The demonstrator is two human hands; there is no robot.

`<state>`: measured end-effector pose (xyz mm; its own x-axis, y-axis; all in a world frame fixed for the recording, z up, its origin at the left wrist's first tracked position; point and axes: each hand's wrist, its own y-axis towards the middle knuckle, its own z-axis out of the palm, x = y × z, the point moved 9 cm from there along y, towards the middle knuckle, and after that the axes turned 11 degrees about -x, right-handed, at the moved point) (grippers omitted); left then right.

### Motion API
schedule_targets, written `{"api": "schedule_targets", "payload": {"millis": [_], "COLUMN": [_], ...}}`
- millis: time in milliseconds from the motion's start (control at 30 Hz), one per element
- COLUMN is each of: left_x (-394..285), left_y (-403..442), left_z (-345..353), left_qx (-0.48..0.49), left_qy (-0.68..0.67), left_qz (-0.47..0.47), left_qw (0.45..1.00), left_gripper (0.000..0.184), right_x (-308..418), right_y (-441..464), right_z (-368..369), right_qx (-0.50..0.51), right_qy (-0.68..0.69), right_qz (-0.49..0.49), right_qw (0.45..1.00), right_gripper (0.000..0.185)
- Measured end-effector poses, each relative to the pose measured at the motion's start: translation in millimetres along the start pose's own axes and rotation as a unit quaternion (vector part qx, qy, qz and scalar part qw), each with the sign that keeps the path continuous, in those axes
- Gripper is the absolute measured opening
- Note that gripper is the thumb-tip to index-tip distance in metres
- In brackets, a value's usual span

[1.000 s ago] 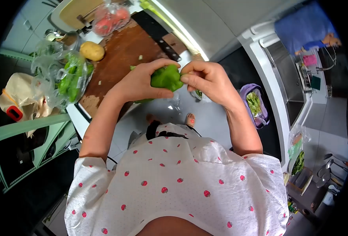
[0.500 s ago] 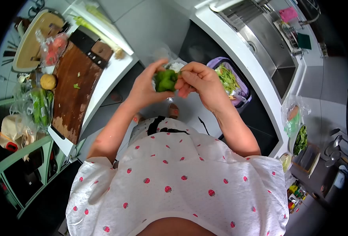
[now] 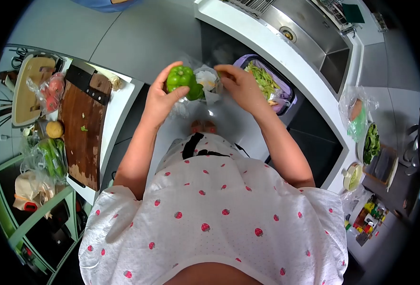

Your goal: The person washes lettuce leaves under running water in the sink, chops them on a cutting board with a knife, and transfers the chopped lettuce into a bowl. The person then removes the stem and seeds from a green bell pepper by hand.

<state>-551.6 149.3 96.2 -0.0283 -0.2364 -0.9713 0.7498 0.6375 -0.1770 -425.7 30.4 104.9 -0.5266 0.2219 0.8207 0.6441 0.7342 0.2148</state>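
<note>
My left hand is wrapped round a green bell pepper, its lobed end facing up. Just below and to the right of it shows another green piece, perhaps a second pepper; I cannot tell whether it is held or lies lower. My right hand hovers to the right, apart from the pepper, thumb and forefinger bent close together. What sits between those fingertips, if anything, is too small to make out. Between and beneath the hands is a clear plastic bag with whitish contents.
A purple-lined bin with leafy scraps stands right, under the counter with the sink. On the left counter lie a wooden cutting board, a cleaver, bagged tomatoes, a potato and bagged green vegetables.
My right hand has come away from the pepper to the right. My left hand has moved up and left, turning the pepper. The view has shifted, and the bag's whitish contents show more.
</note>
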Motion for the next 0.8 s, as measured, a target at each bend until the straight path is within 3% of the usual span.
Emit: {"api": "schedule_targets", "payload": {"millis": [33, 167, 333, 433, 600, 700, 800], "left_x": [2.0, -1.8, 8.4, 3.2, -17.0, -20.8, -19.6], "left_y": [3.3, 6.3, 15.4, 17.2, 20.5, 21.4, 22.3], "left_z": [-3.7, -0.9, -7.9, -10.4, 2.7, 7.0, 12.7], "left_qx": [-0.01, -0.049, -0.116, -0.119, -0.086, -0.046, -0.023], "left_qy": [0.003, -0.028, -0.071, 0.041, 0.015, 0.027, 0.096], "left_qz": [0.003, 0.007, 0.022, 0.05, 0.064, 0.061, 0.091], "left_qw": [1.0, 0.998, 0.99, 0.991, 0.994, 0.997, 0.991], "left_gripper": [0.054, 0.046, 0.032, 0.03, 0.032, 0.033, 0.032], "right_x": [18.1, 47.6, 47.8, 42.9, 43.8, 44.8, 52.2], "right_y": [3.5, 6.5, 1.7, -0.9, 4.5, 8.3, 8.0], "right_z": [-0.2, 27.9, 47.1, 47.4, 30.1, 18.9, 8.9], "right_qx": [-0.041, 0.015, -0.051, -0.081, -0.164, -0.116, -0.145], "right_qy": [-0.098, -0.021, 0.068, 0.114, 0.134, 0.05, -0.039], "right_qz": [-0.118, -0.077, -0.005, 0.029, 0.022, 0.023, -0.054], "right_qw": [0.987, 0.997, 0.996, 0.99, 0.977, 0.992, 0.987], "right_gripper": [0.036, 0.062, 0.059, 0.057, 0.053, 0.05, 0.045]}}
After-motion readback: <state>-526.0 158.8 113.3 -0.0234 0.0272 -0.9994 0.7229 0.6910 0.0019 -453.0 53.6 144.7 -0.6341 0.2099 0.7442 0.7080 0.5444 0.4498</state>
